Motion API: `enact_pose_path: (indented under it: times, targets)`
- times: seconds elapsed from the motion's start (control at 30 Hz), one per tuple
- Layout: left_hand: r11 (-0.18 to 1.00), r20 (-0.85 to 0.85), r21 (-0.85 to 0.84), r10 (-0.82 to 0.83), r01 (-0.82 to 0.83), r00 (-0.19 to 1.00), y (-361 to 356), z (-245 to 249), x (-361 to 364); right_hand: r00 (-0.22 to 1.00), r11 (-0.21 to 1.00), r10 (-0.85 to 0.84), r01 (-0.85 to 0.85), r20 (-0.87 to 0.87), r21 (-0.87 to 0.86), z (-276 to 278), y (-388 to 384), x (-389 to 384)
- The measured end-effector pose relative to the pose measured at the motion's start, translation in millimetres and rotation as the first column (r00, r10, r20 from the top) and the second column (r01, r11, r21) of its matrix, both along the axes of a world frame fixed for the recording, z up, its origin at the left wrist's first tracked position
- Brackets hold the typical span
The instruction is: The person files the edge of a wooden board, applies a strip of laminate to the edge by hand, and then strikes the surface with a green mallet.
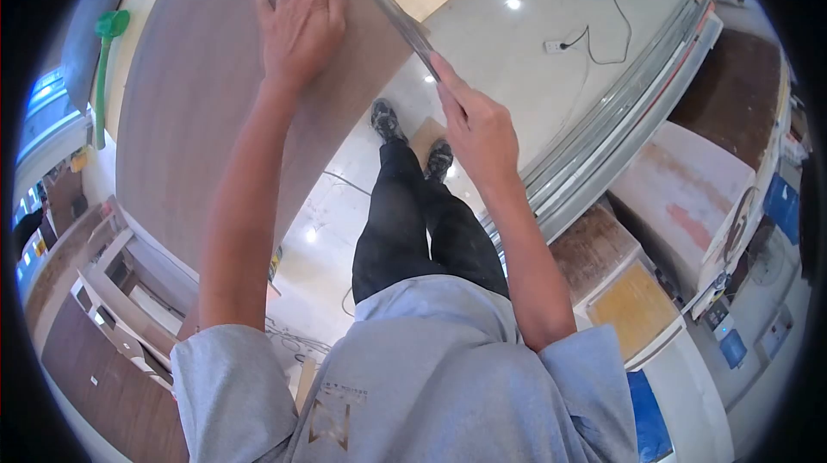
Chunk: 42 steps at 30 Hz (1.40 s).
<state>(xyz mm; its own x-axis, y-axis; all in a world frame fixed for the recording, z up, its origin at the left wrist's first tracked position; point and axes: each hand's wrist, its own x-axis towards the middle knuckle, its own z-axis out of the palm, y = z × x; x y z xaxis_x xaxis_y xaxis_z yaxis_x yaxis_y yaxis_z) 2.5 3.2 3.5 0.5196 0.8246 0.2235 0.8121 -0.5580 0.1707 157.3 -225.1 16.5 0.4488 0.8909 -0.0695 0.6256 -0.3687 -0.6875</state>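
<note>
A wide brown board (189, 101) with a smooth face lies on the left. My left hand (303, 19) rests flat on its surface near the far edge, fingers spread, a ring on one finger. My right hand (482, 123) is closed around the near end of a long, flat, grey metal file (403, 24). The file points away from me and lies along the board's right edge, its far end at the corner. Part of the file is hidden inside my grip.
A green long-handled scoop (110, 25) lies at the left. Metal profiles (603, 110) run along the right, beside brown and white boxes (680, 170). A black cable with a white socket (556, 47) lies on the shiny floor. Loose wires (297, 338) lie below the board.
</note>
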Motion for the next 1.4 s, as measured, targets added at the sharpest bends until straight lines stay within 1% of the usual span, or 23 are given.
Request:
enact_pose_path:
  times: [0.1, 0.2, 0.3, 0.4, 0.43, 0.5, 0.6, 0.67, 0.73, 0.77, 0.8, 0.87, 0.97, 1.03, 1.1, 1.2, 1.3, 1.4]
  targets:
    - [1.0, 0.013, -0.018, -0.012, 0.012, 1.0, -7.7, 0.2, -1.1, 0.999, 0.997, 0.034, -0.034, 0.01, -0.068, 5.0, -38.4, -6.9]
    - [1.0, 0.032, -0.017, -0.018, 0.018, 0.999, -7.1, 0.5, -1.6, 0.999, 0.997, 0.022, -0.019, 0.031, -0.075, -1.2, -44.3, -8.0]
    - [0.999, 0.014, -0.029, -0.024, 0.025, 1.0, -9.3, 0.5, -0.7, 0.999, 1.0, -0.001, 0.0, 0.05, 0.024, -7.4, 15.8, 7.4]
    - [1.0, -0.003, -0.022, -0.021, 0.021, 1.0, -5.7, 4.4, 2.3, 0.999, 0.993, -0.01, 0.006, 0.034, 0.115, -11.4, 36.7, 11.2]
    - [1.0, 0.006, -0.017, -0.018, 0.019, 1.0, -5.0, 2.8, 1.5, 1.0, 0.994, -0.015, 0.012, 0.028, 0.111, -8.3, 32.2, 7.9]
    - [1.0, 0.021, -0.008, -0.02, 0.02, 1.0, -7.0, -2.7, -3.4, 1.0, 0.997, -0.01, 0.01, 0.005, 0.079, 0.6, -0.4, -7.5]
    - [0.999, 0.029, 0.015, -0.039, 0.038, 0.999, -6.1, -4.9, -3.0, 0.998, 0.997, -0.003, -0.002, -0.07, -0.078, 6.2, -33.0, -18.7]
    - [1.0, 0.01, 0.012, -0.027, 0.027, 1.0, -5.2, -6.4, -3.0, 0.999, 0.998, 0.013, -0.011, -0.034, 0.061, -13.2, -12.6, -8.8]
    - [1.0, -0.009, -0.019, -0.015, 0.015, 1.0, -11.3, -1.5, -1.4, 1.0, 0.997, 0.019, -0.018, -0.006, 0.078, -20.2, 9.9, 1.3]
    - [1.0, -0.013, -0.017, -0.009, 0.009, 1.0, -8.5, 3.8, 0.9, 1.0, 0.999, 0.021, -0.022, 0.011, 0.046, -10.7, 32.9, 6.5]
    - [1.0, -0.01, -0.016, -0.022, 0.022, 1.0, -10.1, 3.5, -0.1, 0.999, 1.0, 0.02, -0.02, 0.027, 0.002, -2.2, 40.3, 9.4]
    - [0.999, 0.004, 0.004, -0.045, 0.045, 0.999, -3.1, -2.1, -3.4, 1.0, 1.0, 0.003, -0.004, 0.025, 0.012, 0.9, 31.6, 8.4]
    - [0.999, 0.051, -0.022, -0.032, 0.033, 0.998, -8.3, -0.6, -2.8, 1.0, 1.0, -0.005, 0.005, -0.02, 0.003, 2.2, -19.1, -6.2]
    - [0.999, 0.043, -0.021, -0.032, 0.033, 0.999, -8.8, -1.5, -2.3, 1.0, 1.0, 0.002, -0.002, -0.028, 0.013, -1.0, -30.5, -5.1]
    - [0.999, 0.025, -0.021, -0.031, 0.031, 0.999, -7.6, -0.4, -1.4, 1.0, 0.999, 0.018, -0.018, -0.004, 0.048, -7.5, -24.8, 0.5]
    - [0.999, 0.001, -0.018, -0.029, 0.029, 1.0, -6.9, 5.3, 0.6, 1.0, 0.997, -0.012, 0.011, 0.013, 0.083, -7.6, 32.9, 17.3]
    - [0.999, 0.009, 0.003, -0.037, 0.037, 0.999, -0.3, 6.0, 1.1, 0.993, 0.997, -0.08, 0.08, -0.082, -0.003, 2.3, 37.0, 17.5]
    - [0.999, -0.002, -0.022, -0.026, 0.026, 1.0, -11.9, 2.7, -0.1, 0.993, 0.996, -0.057, 0.063, -0.106, 0.057, 6.0, -5.4, -0.7]
